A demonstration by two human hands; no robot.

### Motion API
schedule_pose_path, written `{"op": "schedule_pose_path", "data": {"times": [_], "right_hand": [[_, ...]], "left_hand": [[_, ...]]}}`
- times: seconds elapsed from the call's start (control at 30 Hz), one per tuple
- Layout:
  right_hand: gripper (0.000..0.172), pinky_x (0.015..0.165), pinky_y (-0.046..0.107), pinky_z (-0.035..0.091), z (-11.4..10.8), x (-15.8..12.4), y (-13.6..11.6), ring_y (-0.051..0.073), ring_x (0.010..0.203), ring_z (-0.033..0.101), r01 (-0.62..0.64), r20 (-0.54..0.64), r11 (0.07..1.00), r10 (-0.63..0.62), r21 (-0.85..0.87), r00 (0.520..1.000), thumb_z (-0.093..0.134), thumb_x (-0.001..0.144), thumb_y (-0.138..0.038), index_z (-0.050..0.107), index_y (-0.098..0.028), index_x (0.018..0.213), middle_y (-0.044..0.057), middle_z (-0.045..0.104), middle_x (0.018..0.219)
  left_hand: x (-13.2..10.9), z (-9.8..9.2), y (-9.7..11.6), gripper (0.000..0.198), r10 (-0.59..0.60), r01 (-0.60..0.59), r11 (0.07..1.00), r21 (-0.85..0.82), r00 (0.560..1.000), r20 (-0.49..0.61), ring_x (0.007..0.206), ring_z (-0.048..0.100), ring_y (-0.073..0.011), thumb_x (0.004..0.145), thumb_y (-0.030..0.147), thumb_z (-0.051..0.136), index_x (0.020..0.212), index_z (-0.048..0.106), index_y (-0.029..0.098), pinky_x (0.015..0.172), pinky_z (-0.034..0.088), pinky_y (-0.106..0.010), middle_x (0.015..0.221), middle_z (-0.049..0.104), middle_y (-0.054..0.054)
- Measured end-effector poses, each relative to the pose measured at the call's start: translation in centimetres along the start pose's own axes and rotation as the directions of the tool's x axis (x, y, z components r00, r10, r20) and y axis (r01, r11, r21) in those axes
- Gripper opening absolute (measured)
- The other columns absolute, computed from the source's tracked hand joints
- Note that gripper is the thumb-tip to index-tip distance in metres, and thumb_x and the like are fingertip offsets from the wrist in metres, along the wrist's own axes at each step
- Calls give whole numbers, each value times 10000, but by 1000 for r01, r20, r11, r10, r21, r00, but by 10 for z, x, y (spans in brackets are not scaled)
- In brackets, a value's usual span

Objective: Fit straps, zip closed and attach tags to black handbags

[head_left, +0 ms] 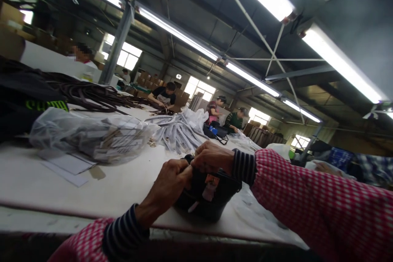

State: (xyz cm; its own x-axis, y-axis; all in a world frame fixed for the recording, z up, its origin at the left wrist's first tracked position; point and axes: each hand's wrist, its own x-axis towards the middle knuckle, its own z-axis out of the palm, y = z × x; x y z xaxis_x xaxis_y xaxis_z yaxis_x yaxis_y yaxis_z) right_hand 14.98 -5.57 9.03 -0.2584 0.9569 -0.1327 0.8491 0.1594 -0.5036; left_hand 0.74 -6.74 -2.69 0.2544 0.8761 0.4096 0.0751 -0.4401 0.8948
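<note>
A black handbag (199, 202) stands on the table near its front edge, with an orange patch (211, 180) and a pale hanging tag (209, 192) on the side that faces me. My left hand (175, 178) is closed in a pinch at the bag's upper left edge. Right beside it, my right hand (211, 157) reaches over the top of the bag, fingers also closed at that same spot. The two hands touch or nearly touch. Whatever small part of the bag lies between the fingertips is hidden by the fingers.
A clear plastic bag (92, 137) of flat pieces lies left on the white table (123, 188), by white cards (69, 168). Behind my hands are wrapped grey straps (178, 133); dark straps (92, 92) lie far left. Clear plastic (260, 213) lies right. Several people work farther back.
</note>
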Motion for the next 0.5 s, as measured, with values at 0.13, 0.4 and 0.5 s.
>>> {"op": "schedule_pose_path", "data": {"times": [0.13,0.4,0.5], "right_hand": [[249,334,156,354,-3,-9,-10,63,385,485,-119,86,990,112,72,990,650,804,-181,581,-147,567,-37,575,500],[188,338,166,341,-10,-1,-9,76,364,495,-75,155,997,74,0,985,673,793,-152,627,-139,611,-33,597,472],[164,341,169,318,-14,2,-4,73,342,455,-85,187,996,84,-4,979,711,784,-199,647,-149,642,-46,571,437]], "left_hand": [[7,-5,-11,357,-50,69,975,-213,994,97,500,430,-107,886,421,555,694,656,137,499,257,-249,588,672,-50],[5,-5,-12,401,-123,162,939,-304,982,143,422,289,-59,873,491,607,758,653,110,415,135,-217,555,631,-53],[2,-7,-5,406,-160,191,943,-272,978,132,426,278,-54,851,500,617,744,649,110,418,128,-209,529,583,-27]]}}
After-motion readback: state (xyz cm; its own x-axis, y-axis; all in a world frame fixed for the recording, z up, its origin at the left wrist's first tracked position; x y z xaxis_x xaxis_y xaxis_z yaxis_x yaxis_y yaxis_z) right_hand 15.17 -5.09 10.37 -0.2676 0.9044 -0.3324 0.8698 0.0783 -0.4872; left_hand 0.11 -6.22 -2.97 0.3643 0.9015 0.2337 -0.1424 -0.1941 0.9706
